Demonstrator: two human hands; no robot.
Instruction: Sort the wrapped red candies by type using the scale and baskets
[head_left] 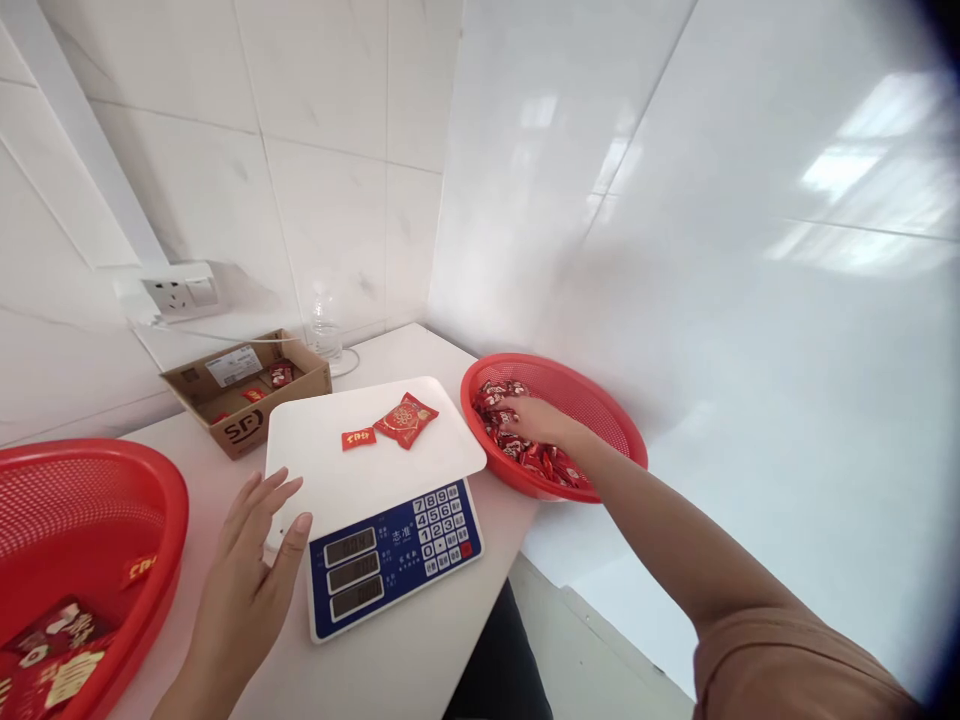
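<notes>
My left hand (259, 560) hovers by the near left corner of the scale's white pan (315, 430), fingers apart, holding nothing. On the pan lie a puffy red packet (406, 420) with gold print and a smaller flat red packet (358, 439). My right hand (534, 418) reaches into the right red basket (622, 420), its fingers bent around a small red candy packet (506, 417) among a pile of similar ones. Its fingertips are partly hidden in the pile. The scale's blue panel (397, 560) has a keypad and three displays, whose digits are too faint to read.
Another red basket (176, 500), holding several red packets, stands at the left. Behind the scale sit an open cardboard box (300, 375) with some red packets and a clear bottle (325, 325). A socket (180, 292) with a cable is on the tiled wall.
</notes>
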